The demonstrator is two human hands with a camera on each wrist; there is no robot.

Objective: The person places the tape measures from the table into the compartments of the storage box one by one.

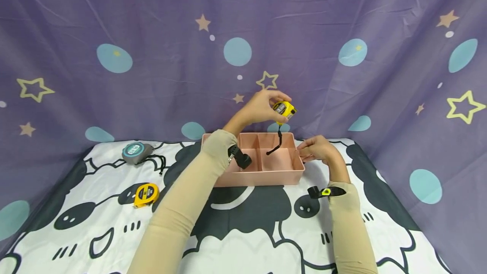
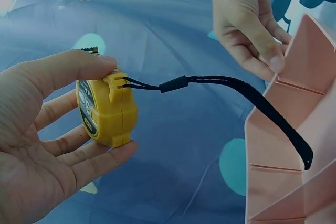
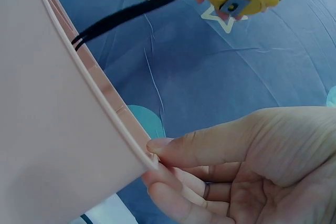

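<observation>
A yellow tape measure (image 1: 283, 109) with a black wrist strap (image 1: 280, 141) is held between the thumb and fingers of my left hand (image 1: 265, 107), above the right end of a pink divided box (image 1: 258, 177). The strap hangs down toward the right compartment. At the box's right end, my right hand (image 1: 317, 149) pinches the rim near the corner; the right wrist view shows the thumb (image 3: 205, 148) over the edge and fingers outside. In the left wrist view the tape measure (image 2: 113, 111) is seen from its strap end.
Left on the patterned cloth (image 1: 243, 248) lie a grey and teal tape measure (image 1: 137, 152) with a black strap and, nearer, another yellow tape measure (image 1: 146, 195). A purple curtain (image 1: 160, 54) with stars and dots hangs behind the box.
</observation>
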